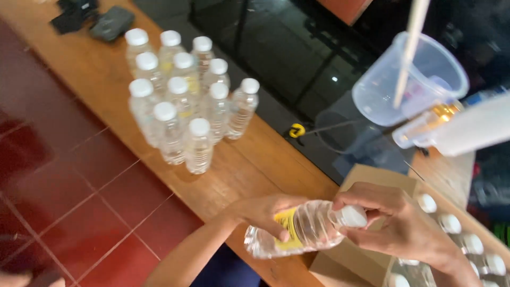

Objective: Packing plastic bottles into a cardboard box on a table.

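Nearest to us, our left hand wraps closed around the body of a clear plastic bottle with a yellow label, held on its side over the front edge of the wooden worktop. Our right hand comes in from three o'clock, its fingers pinched shut on the bottle's white cap.

The thin wall looks soft, so we judge a hard squeeze could dent it; if the cap is loose, liquid could spurt over the open cardboard box just beneath, at four o'clock, where more white-capped bottles stand packed. A wet box could sag. Since the bottle hangs partly past the worktop edge, a slip could send it to the red tiled floor.

At eleven o'clock a tight cluster of capped bottles stands upright; a knock to one could topple its neighbours. At one o'clock a clear measuring jug with a pale stick in it sits well apart, above our right hand; an elbow raised that way could upset it.
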